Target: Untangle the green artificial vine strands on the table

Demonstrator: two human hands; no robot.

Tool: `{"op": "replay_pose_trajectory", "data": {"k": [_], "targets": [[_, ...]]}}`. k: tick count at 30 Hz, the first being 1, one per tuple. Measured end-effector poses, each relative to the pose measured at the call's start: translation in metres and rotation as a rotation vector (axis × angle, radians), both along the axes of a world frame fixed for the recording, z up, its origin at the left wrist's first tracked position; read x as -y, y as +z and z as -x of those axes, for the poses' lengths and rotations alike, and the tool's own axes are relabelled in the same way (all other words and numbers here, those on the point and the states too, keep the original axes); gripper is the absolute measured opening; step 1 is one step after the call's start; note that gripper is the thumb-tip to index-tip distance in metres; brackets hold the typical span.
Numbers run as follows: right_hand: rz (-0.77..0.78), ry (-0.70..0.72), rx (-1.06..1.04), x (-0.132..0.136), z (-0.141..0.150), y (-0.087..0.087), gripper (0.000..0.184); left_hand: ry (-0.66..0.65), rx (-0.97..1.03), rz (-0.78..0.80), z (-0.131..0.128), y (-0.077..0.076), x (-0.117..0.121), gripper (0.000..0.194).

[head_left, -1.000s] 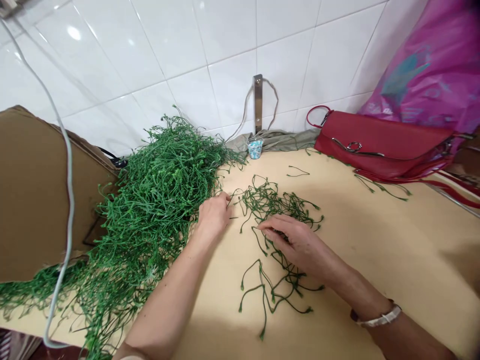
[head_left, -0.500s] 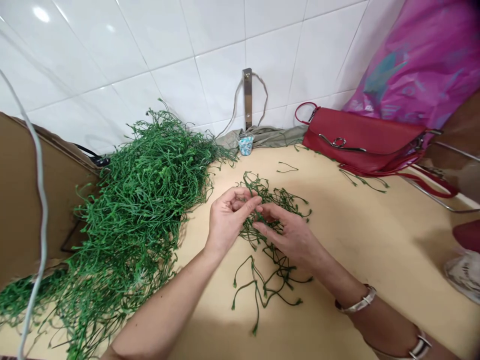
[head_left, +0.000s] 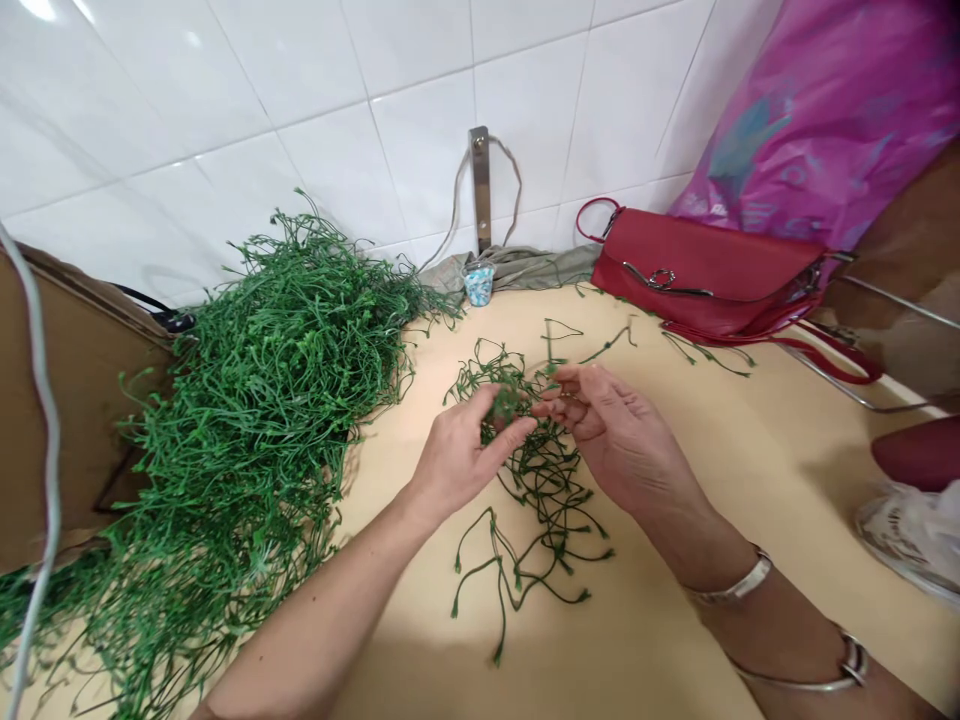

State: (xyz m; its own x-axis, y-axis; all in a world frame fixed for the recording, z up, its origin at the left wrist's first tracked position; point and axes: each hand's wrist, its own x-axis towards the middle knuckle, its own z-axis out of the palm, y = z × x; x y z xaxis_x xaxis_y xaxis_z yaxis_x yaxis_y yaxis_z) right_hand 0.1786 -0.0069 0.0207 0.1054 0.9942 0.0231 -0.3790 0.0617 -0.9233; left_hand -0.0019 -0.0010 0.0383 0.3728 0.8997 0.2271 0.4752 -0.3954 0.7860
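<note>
Thin green artificial stems (head_left: 551, 500) with small tips lie in a loose tangle on the pale table, beneath and between my hands. My left hand (head_left: 465, 450) curls its thumb and fingers around a small green cluster (head_left: 507, 400), which is blurred. To its right, my right hand (head_left: 622, 430) has its fingertips pinched on a branched green stem (head_left: 600, 348) that reaches up and to the right. The fingertips of both hands are close together. A large heap of the same green stems (head_left: 277, 370) rises on the left.
A cardboard box (head_left: 82, 400) and a white cable (head_left: 45, 400) are at the left. A small blue-and-white cup (head_left: 478, 284) stands by the tiled wall (head_left: 420, 140). A red handbag (head_left: 697, 260) and a purple plastic bag (head_left: 810, 130) sit back right.
My right hand has moved right and turned, with a stem now showing at its fingertips. My left hand has opened out a little around the green cluster. The view has shifted slightly.
</note>
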Motion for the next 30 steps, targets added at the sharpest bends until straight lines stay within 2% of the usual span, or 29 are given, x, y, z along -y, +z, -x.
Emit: {"op": "replay_pose_trajectory", "data": {"k": [2,6,10,14,16,18,21,25,30], "targets": [[-0.038,0.004,0.028,0.001,0.001,0.000,0.040,0.029,0.176,0.125,0.002,0.003,0.000,0.038],[-0.070,-0.007,0.173,0.003,0.002,-0.003,0.033,-0.067,0.518,0.359,0.003,0.006,-0.001,0.039],[-0.124,-0.108,0.348,0.004,0.001,-0.004,0.027,-0.117,0.645,0.481,0.000,0.004,-0.001,0.038],[-0.196,-0.221,0.699,0.003,-0.001,-0.007,0.025,-0.138,0.665,0.507,0.001,0.001,-0.002,0.036],[-0.257,-0.267,0.875,0.002,-0.001,-0.010,0.017,-0.143,0.664,0.530,0.002,-0.001,-0.002,0.037],[-0.308,-0.289,0.964,0.001,-0.002,-0.012,0.013,-0.132,0.671,0.539,0.002,-0.003,-0.004,0.039],[-0.314,-0.294,0.983,0.001,-0.004,-0.013,0.015,-0.066,0.691,0.491,0.003,-0.007,-0.008,0.037],[-0.232,-0.303,0.916,0.001,-0.009,-0.009,0.017,0.052,0.638,0.354,0.005,-0.010,-0.015,0.030],[-0.219,-0.353,0.871,0.000,-0.014,-0.005,0.016,0.069,0.641,0.350,0.005,-0.007,-0.018,0.026]]}}
